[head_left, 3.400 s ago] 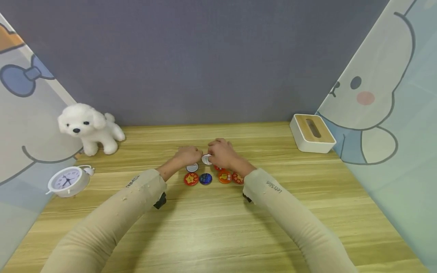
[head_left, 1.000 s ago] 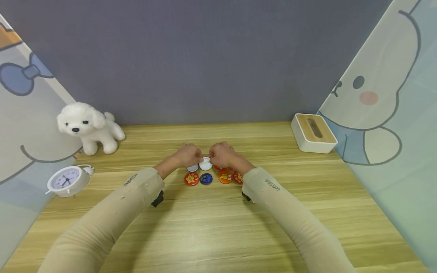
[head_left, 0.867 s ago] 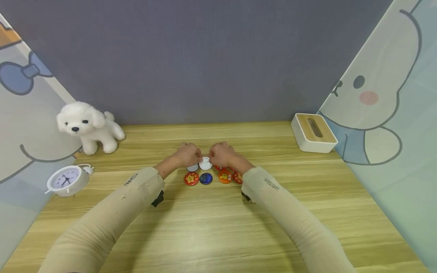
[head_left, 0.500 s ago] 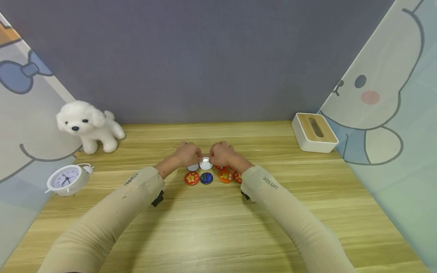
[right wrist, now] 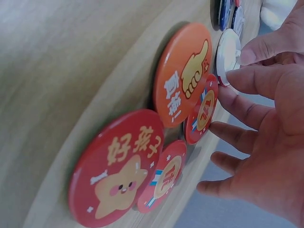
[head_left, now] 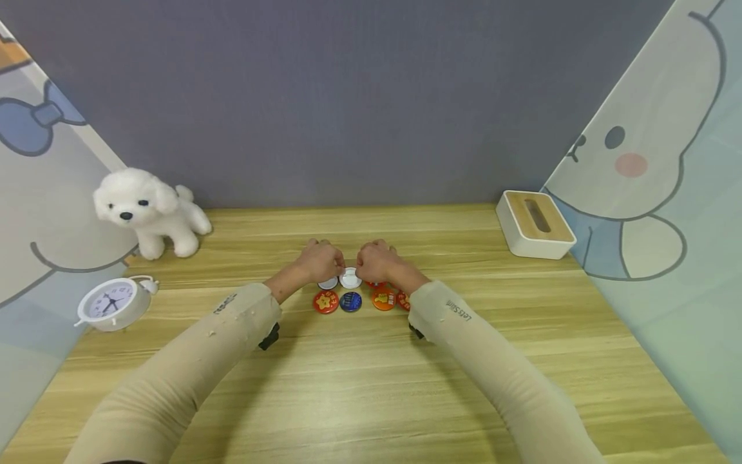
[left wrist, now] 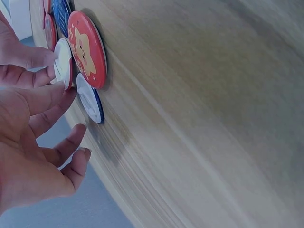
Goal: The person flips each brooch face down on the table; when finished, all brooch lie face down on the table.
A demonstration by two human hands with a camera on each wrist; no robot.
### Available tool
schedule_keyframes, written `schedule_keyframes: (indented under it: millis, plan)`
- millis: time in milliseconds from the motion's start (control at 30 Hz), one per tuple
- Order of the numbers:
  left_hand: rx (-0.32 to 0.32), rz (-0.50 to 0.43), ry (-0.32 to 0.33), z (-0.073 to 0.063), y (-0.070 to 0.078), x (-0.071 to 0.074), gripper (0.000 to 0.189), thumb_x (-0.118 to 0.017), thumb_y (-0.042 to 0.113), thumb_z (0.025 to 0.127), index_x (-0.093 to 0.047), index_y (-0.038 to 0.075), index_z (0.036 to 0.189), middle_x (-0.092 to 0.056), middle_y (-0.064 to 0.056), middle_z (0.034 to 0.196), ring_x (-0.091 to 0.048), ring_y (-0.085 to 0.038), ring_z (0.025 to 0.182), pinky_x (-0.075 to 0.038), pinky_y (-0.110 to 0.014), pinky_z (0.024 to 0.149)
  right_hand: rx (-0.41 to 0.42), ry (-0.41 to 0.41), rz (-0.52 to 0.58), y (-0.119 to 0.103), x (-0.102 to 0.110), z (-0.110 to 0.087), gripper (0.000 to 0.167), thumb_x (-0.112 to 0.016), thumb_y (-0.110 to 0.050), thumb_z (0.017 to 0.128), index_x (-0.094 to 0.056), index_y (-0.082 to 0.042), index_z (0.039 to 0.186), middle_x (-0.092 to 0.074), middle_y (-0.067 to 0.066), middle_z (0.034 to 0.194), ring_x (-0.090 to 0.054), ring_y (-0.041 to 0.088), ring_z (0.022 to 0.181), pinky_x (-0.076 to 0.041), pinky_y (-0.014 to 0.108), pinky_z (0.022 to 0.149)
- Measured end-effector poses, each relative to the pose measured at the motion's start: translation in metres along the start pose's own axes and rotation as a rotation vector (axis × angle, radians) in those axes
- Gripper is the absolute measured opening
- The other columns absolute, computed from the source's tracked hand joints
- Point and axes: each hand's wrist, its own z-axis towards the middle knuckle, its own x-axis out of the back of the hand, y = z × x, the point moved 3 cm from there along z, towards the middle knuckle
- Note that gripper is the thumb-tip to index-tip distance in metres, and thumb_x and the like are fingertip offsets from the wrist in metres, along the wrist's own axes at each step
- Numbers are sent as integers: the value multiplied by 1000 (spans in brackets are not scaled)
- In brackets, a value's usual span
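Note:
A round button badge [head_left: 350, 278] lies white back up in the head view, its red rim showing in the left wrist view. My left hand [head_left: 321, 261] pinches its left edge between thumb and forefinger, the other fingers spread loosely. On the opposite edge, my right hand [head_left: 378, 262] holds it between thumb and forefinger. The right wrist view shows a small pin fitting on the back, partly behind the thumb. Beside my left hand is another face-down badge [left wrist: 89, 97] with a blue rim. Close under my right fingers lies a red medal badge [right wrist: 202, 111].
Nearer me lie a red star badge [head_left: 326, 301], a blue badge [head_left: 350, 301], an orange thumbs-up badge [head_left: 383, 298] and another red star badge [right wrist: 116, 171]. A plush dog [head_left: 152, 212] and alarm clock [head_left: 114, 304] stand left, a tissue box [head_left: 536, 224] right.
Since the oldest frame, the white-backed badge has come slightly nearer me and my left hand has joined my right on it. Over the last second both hands stay nearly still.

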Motion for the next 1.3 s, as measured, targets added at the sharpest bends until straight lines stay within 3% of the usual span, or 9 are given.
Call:
schedule_keyframes:
  millis: [100, 333, 567, 1000, 1133, 1233, 1300]
  plan:
    - [5, 7, -4, 0, 1, 1, 16, -66, 22, 97, -78, 11, 101, -75, -4, 104, -56, -30, 113, -34, -47, 102, -2, 1, 8, 0, 1, 0, 34, -56, -17, 93, -53, -16, 59, -66, 1, 108, -30, 39, 148, -20, 69, 116]
    - [20, 7, -21, 0, 1, 1, 16, -66, 23, 97, -78, 12, 100, -74, -3, 100, -56, -29, 111, -33, -45, 100, -1, -5, -1, -1, 1, -1, 34, -56, -18, 94, -53, -18, 59, -64, 2, 118, -29, 39, 148, -20, 69, 116]
    - [24, 2, -18, 0, 1, 0, 15, -66, 22, 97, -78, 13, 98, -74, -2, 98, -55, -29, 112, -34, -45, 100, -9, 2, -21, -1, 1, 0, 28, -56, -19, 93, -62, -17, 66, -63, 3, 126, -33, 38, 146, -22, 69, 116]
    - [36, -11, -13, 1, -1, -2, 14, -67, 22, 96, -77, 12, 97, -73, -4, 101, -56, -29, 112, -34, -46, 103, -15, 10, -28, -2, 0, -1, 27, -57, -20, 95, -64, -16, 69, -63, 2, 126, -29, 38, 148, -20, 69, 117]
    - [45, -29, -21, 2, -3, -3, 15, -66, 22, 96, -77, 12, 100, -73, -4, 102, -56, -29, 113, -33, -47, 104, -8, 9, -15, -1, 1, -2, 27, -56, -20, 95, -62, -16, 69, -64, 1, 120, -29, 39, 148, -20, 69, 117]
    - [44, -46, -18, 2, -4, -2, 15, -66, 21, 97, -77, 11, 101, -74, -4, 103, -56, -30, 113, -32, -48, 105, -1, 21, 4, 4, 3, -1, 28, -56, -19, 95, -58, -17, 66, -65, 1, 103, -32, 41, 146, -22, 70, 115]
    - [43, -60, -11, 2, -4, -1, 17, -64, 20, 97, -76, 10, 103, -74, -5, 105, -57, -30, 114, -32, -49, 107, 9, 33, 0, 7, 6, -2, 24, -55, -19, 95, -61, -17, 72, -66, 1, 102, -35, 42, 143, -27, 68, 113]
